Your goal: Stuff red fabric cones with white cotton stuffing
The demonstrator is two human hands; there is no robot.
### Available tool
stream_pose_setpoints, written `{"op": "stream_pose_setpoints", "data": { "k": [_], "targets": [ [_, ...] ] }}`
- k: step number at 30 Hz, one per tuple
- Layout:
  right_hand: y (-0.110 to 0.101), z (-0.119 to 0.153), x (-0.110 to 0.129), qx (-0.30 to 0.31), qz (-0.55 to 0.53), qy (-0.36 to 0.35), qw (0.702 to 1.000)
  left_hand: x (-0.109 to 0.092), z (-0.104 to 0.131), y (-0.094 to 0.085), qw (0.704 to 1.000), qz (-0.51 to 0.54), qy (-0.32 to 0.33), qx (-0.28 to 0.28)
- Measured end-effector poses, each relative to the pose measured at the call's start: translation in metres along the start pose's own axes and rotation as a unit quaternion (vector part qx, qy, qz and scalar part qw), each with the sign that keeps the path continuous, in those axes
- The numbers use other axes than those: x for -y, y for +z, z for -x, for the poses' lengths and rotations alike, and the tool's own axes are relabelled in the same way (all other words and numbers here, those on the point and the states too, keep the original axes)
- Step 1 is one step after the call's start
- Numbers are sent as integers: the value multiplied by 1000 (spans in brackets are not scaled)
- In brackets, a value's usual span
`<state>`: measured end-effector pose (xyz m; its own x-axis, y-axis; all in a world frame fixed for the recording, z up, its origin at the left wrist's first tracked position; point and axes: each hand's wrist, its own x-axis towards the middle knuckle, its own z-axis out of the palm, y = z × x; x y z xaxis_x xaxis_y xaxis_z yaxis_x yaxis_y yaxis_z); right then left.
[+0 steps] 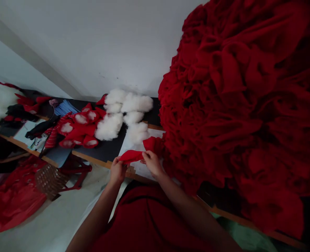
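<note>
A small red fabric piece is stretched between my two hands above the table's front edge. My left hand pinches its left end, fingers closed. At the other end, my right hand grips the fabric between thumb and fingers. White sheets lie on the table beneath and behind the hands. Another red piece rests just behind my right hand, against the big red pile. Fluffy white stuffing clumps sit behind and to the left of the hands.
A tall heap of red fabric pieces fills the right side. Red items with white stuffing, blue cloth and dark cloth lie left. A red stool and red bag are below left; a wall stands behind.
</note>
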<state>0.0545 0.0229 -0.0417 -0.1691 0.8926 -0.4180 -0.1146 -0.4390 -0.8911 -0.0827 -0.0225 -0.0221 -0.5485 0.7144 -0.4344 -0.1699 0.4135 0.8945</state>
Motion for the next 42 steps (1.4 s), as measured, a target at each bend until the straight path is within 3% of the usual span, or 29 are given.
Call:
{"op": "stream_pose_setpoints", "data": {
  "k": [2,4,6,9,12,15,17,23,29,33,36,39,42],
  "targets": [
    [3,-6,9,16,123,-109,986,-1,-4,-10,1000,-9,20,-7],
    [15,-19,22,25,234,-221,946,-2,-5,-16,997,-46,62,7],
    [34,-38,32,48,314,-274,908,-1,-4,-18,988,-108,101,42],
    [61,-73,36,70,361,-268,891,4,-1,-20,967,-201,138,70],
    [69,-104,30,91,362,-253,892,6,-1,-21,941,-270,192,70],
    [59,-122,26,121,360,-248,891,1,-14,-11,917,-305,228,122],
    [49,-126,26,129,350,-249,894,-6,-31,5,902,-306,254,166],
    [24,-127,31,57,328,-226,915,-10,-85,65,893,-247,297,230],
    [14,-120,40,39,322,-219,920,-2,-98,80,867,-304,328,220],
    [19,-111,51,11,282,-199,938,-9,-106,81,860,-339,321,203],
    [22,-100,72,-22,218,-180,959,-15,-115,81,855,-368,310,192],
    [15,-82,105,-14,-27,-169,985,-19,-112,74,859,-391,291,160],
    [1,-56,127,26,-209,-172,962,-26,-92,60,868,-397,284,87]
  ]
}}
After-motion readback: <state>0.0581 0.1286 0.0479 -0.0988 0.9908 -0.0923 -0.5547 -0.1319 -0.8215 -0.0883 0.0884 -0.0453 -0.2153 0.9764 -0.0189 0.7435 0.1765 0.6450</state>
